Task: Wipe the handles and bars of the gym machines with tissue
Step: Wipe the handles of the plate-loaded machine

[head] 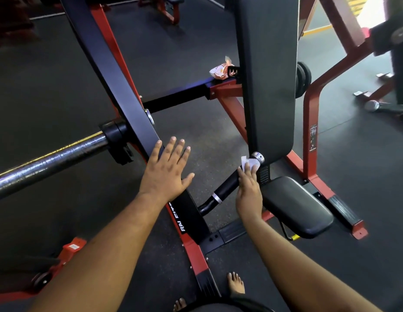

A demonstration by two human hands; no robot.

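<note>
A red and black gym machine stands in front of me. My left hand rests flat, fingers spread, on its black slanted arm. My right hand presses a small white tissue against the black handle near its chrome end cap. The handle runs from that cap down left, past a chrome ring, to the arm. Part of the handle is hidden under my right hand.
A long steel weight bar juts left from the arm. The tall black back pad and seat pad stand right of the handle. An orange tissue packet lies on the frame behind. My bare feet are on the dark rubber floor.
</note>
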